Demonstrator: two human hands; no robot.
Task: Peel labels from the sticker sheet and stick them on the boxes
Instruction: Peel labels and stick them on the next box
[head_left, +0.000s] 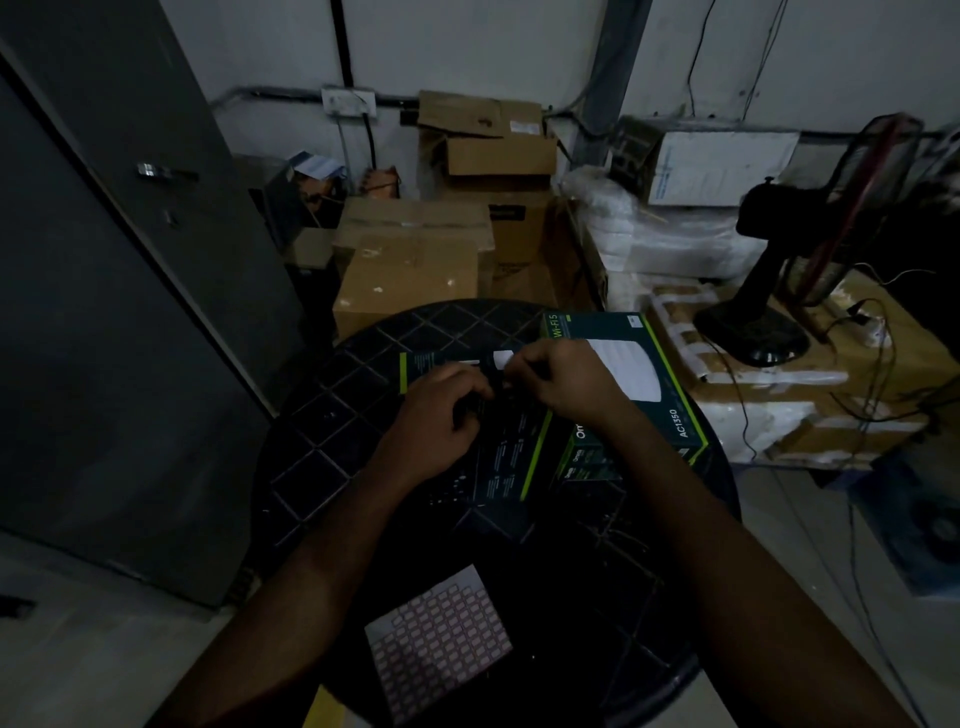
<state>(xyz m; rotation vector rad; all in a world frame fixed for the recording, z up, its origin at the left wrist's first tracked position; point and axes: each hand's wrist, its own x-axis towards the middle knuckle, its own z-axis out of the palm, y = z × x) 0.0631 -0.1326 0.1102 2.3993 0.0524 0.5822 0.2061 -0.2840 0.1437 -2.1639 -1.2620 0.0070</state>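
Note:
Two dark boxes with green edges lie on a round black table (332, 467). The left box (498, 457) lies flat, and both hands meet over its far end. My left hand (441, 410) has its fingers curled down onto that box. My right hand (561, 379) pinches something small beside a white label patch (501, 358); the dim light hides what it is. The right box (660, 384) shows a white round device picture and "AC1350". A sticker sheet (441, 644) with rows of small red-bordered labels lies at the near edge of the table.
Brown cardboard boxes (410, 260) are stacked behind the table. A grey metal cabinet (130, 312) stands at the left. At the right, a black fan (779, 270) stands on wrapped packages with loose cables. The room is dim.

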